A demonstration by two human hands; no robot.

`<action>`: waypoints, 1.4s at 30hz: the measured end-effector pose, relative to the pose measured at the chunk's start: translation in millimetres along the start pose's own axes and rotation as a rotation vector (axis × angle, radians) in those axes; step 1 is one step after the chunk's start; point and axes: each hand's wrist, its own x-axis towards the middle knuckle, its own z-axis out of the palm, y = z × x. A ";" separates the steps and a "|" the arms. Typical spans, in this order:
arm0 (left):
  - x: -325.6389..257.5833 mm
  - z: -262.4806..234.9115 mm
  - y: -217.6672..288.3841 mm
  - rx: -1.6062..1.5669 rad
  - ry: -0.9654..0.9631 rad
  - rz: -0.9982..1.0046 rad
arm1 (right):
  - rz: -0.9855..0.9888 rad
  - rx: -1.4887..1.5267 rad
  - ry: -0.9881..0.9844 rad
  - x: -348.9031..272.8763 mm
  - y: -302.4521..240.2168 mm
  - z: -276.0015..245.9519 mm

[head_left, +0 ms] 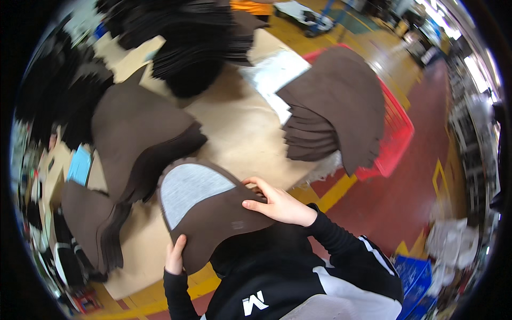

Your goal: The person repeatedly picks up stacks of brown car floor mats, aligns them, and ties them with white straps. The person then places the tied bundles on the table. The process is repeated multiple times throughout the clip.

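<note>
Brown fabric, cut to a curved panel [213, 213] with a pale grey patch [189, 189] on its upper left part, is held nearest the body, above the dark jacket with white stripes [320, 277]. Its lower left edge is gripped by the left hand [175, 256], the fingers curled up over the rim of the piece and the thumb hidden behind it. Its right edge is grasped by the right hand [274, 202], whose fingers are bent down onto the brown surface beside the grey patch. The panel is held over the near edge of a tan worktable [240, 128], tilted slightly toward the wearer.

Just beyond the panel, on the left of the table, a fanned stack of matching brown pieces [136, 136] is laid out, and a smaller brown stack [88, 218] is seen lower left, near the table edge. A light blue item [80, 165] is placed beside it. On the right, another fanned brown stack [336, 112] is draped over a red plastic basket [397, 133], which is set at the table's right side above a dark red floor with yellow lines [341, 192]. Farther back, piles of black pieces [186, 42] are heaped across the far end of the table. A blue crate [416, 277] is seen on the floor at lower right.
</note>
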 end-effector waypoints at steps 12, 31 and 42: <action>-28.2 -31.9 91.6 0.555 0.302 0.563 | 0.104 -0.081 1.246 -74.8 212.2 -107.4; -32.4 -11.4 98.6 0.557 0.187 0.581 | 0.899 -0.818 0.115 -244.1 486.6 14.9; -26.2 -12.9 99.2 0.571 0.146 0.596 | 1.216 -0.241 0.397 -347.6 559.5 20.4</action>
